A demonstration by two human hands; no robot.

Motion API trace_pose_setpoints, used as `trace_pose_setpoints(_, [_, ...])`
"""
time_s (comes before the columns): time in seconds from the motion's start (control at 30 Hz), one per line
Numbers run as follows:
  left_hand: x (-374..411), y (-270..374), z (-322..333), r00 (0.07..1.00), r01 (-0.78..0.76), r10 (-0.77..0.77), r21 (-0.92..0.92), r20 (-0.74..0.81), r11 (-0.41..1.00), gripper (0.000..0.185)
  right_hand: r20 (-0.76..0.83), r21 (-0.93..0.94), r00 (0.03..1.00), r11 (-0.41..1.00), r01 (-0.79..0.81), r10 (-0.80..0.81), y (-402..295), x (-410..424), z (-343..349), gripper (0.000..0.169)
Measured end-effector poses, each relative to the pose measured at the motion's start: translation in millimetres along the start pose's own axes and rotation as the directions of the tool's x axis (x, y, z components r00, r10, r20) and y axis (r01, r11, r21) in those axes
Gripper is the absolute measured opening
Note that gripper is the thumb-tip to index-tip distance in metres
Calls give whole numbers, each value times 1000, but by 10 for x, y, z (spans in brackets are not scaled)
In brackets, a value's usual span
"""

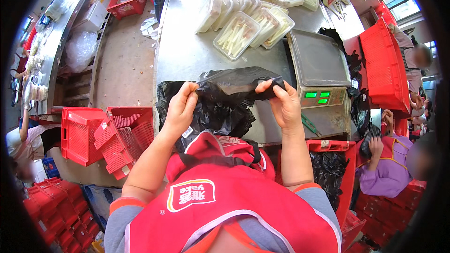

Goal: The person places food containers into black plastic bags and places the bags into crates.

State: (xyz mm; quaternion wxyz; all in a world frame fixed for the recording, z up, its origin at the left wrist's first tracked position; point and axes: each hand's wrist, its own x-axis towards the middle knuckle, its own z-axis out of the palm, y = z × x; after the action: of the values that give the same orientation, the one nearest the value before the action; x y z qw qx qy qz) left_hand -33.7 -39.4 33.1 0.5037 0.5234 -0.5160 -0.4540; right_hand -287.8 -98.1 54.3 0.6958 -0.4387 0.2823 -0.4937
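Note:
A black plastic bag (232, 80) is stretched between my two hands above the near edge of the metal table (181, 51). My left hand (184, 100) pinches its left side between thumb and fingers. On the other side, my right hand (283, 103) grips the bag's gathered edge. More black bags (221, 116) lie crumpled on the table below, against my red apron (211, 168). Beyond the bag, clear lidded plastic trays (237, 35) of pale, stick-like food lean against one another. To the right stands a digital scale (320, 59) with lit green displays, its plate bare.
Green-handled scissors (309, 124) lie below the scale. Red crates (123, 133) stand at the left, and another red crate (330, 168) holds black bags at the right. A person in purple sleeves (385, 165) handles a black bag nearby. A tall red crate (383, 66) stands beyond the scale.

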Motion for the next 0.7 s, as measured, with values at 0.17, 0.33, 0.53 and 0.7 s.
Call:
trace_pose_setpoints(0.17, [3, 143, 190, 933, 348, -143, -731, 330, 586, 11, 194, 54, 968, 983, -174, 160, 272, -142, 116, 42])
trace_pose_setpoints(0.33, [-154, 183, 463, 824, 253, -151, -116, 546, 960, 16, 308, -333, 940, 942, -42, 150, 343, -147, 329, 49])
trace_pose_setpoints(0.53, [-299, 144, 531, 776, 16, -18, 9, 630, 1000, 18, 427, -307, 809, 906, -290, 404, 416, -231, 175, 76])
trace_pose_setpoints(0.7, [-185, 113, 399, 545, 490, -203, -113, 814, 864, 22, 426, -248, 807, 911, -330, 408, 440, -284, 248, 66])
